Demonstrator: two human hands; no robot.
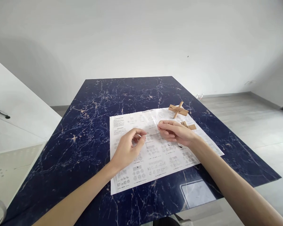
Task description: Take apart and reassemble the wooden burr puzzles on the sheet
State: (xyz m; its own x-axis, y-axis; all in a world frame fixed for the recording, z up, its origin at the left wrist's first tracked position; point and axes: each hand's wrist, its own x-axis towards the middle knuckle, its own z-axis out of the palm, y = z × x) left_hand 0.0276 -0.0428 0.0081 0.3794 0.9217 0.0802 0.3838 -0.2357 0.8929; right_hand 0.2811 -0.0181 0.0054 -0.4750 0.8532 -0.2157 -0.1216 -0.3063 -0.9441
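Observation:
My left hand (129,147) hovers over the left half of a printed paper sheet (119,125). Its fingers curl, with the thumb tip close against the index tip; anything between them is too small to make out. My right hand (175,132) is a short distance to the right, thumb pressed to the bent forefinger, and what it may hold is hidden. Just beyond the right hand lies a small wooden piece (192,126) with a dark mark. Farther back, a crossed wooden piece (178,110), made of a flat marked slat and a round stick, rests on the sheet's upper right corner.
The sheet lies on a dark blue marble-patterned table (89,103). A pale rectangular reflection or panel (198,193) shows at the near edge. A white wall (132,37) stands behind, and at left is a white cabinet-like surface (16,110) with a black cord (1,112).

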